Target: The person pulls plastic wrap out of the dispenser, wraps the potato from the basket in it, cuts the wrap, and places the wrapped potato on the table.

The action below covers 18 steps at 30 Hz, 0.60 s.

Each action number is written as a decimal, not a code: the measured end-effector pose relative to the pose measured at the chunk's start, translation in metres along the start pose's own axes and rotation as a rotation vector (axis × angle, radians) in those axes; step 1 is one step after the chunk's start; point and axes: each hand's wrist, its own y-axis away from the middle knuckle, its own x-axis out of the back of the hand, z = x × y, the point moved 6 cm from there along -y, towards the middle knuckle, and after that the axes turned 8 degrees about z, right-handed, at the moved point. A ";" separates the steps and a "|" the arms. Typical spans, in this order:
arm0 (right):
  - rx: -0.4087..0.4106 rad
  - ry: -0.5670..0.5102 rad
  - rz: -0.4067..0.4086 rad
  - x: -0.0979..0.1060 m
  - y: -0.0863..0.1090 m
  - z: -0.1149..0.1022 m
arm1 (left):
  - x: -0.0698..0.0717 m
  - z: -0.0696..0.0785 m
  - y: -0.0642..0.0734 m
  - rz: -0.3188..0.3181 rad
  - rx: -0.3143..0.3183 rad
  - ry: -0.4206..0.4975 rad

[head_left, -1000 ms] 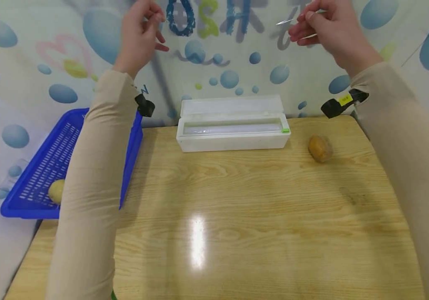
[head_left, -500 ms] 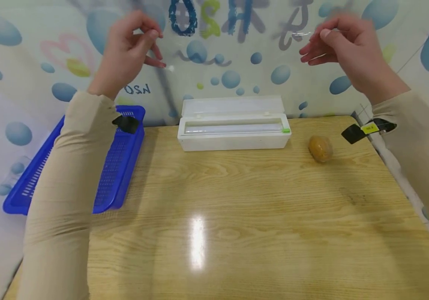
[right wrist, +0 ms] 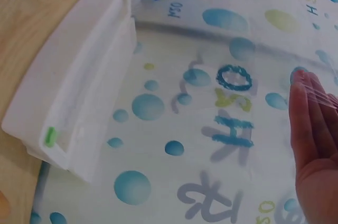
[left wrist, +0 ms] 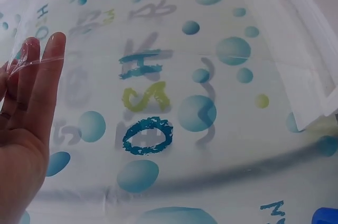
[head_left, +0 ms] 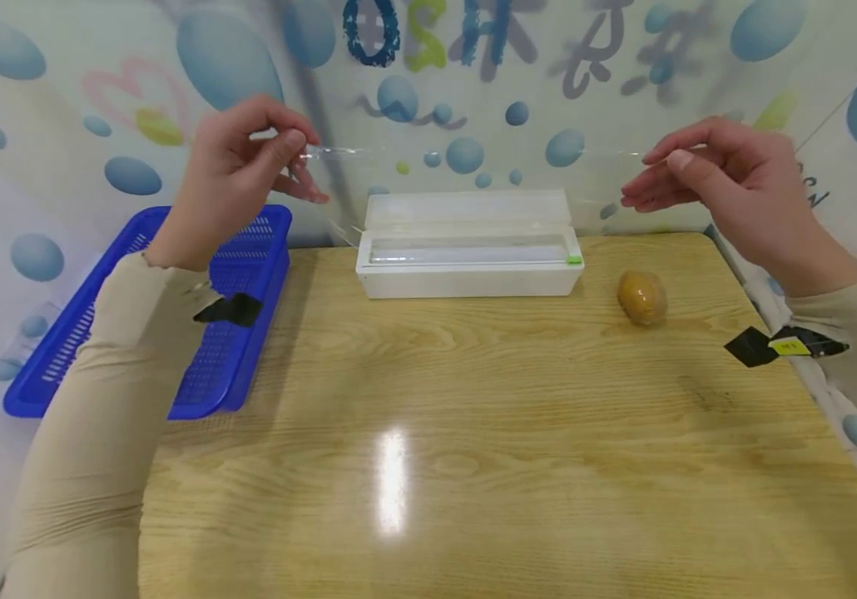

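Observation:
My left hand (head_left: pixel 234 175) pinches one corner of a sheet of clear cling film (head_left: pixel 346 152) between thumb and forefinger. On the other side, my right hand (head_left: pixel 743 187) pinches the opposite corner, its other fingers extended. The film spans the space between the hands; most of it is too transparent to follow. Behind and below it stands a white cling film dispenser (head_left: pixel 469 283) with its lid up, a film roll inside and a green piece at the right end. Film creases run across the fingers in the left wrist view (left wrist: pixel 39 63) and the right wrist view (right wrist: pixel 317 94).
A blue perforated basket (head_left: pixel 252 366) stands at the table's left, partly behind the left sleeve. A round yellow-brown thing (head_left: pixel 641 298), seemingly film-wrapped, lies right of the dispenser on the wooden table (head_left: pixel 473 433). A bubble-patterned sheet (head_left: pixel 466 83) hangs behind.
Both hands have come down and back from high against the backdrop, and moved apart, still pinching the film. The dispenser and the round yellow-brown thing have stayed in place.

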 end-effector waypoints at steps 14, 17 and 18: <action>0.047 -0.059 -0.329 -0.024 0.054 0.009 | -0.011 -0.003 0.069 -0.131 0.125 0.187; 0.052 -0.094 -0.427 -0.031 0.068 0.016 | -0.021 -0.009 0.088 -0.205 0.169 0.266; 0.056 -0.104 -0.455 -0.033 0.072 0.019 | -0.025 -0.013 0.094 -0.227 0.193 0.287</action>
